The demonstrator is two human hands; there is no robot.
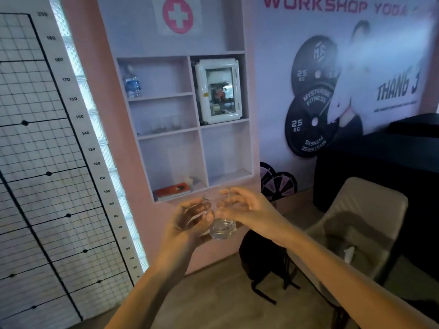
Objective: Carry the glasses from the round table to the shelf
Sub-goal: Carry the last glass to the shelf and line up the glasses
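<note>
A clear drinking glass with a thick base is held upright in mid-air between both hands, below the front of the wall shelf. My left hand curls round its left side. My right hand holds its right side near the rim with thumb and fingers. Several clear glasses, faint and blurred, stand in the middle left compartment of the shelf. The round table is out of view.
The shelf also holds a water bottle, a white glass-door box and an orange book. A black backpack sits on the floor next to a grey armchair. A dark covered table stands at right.
</note>
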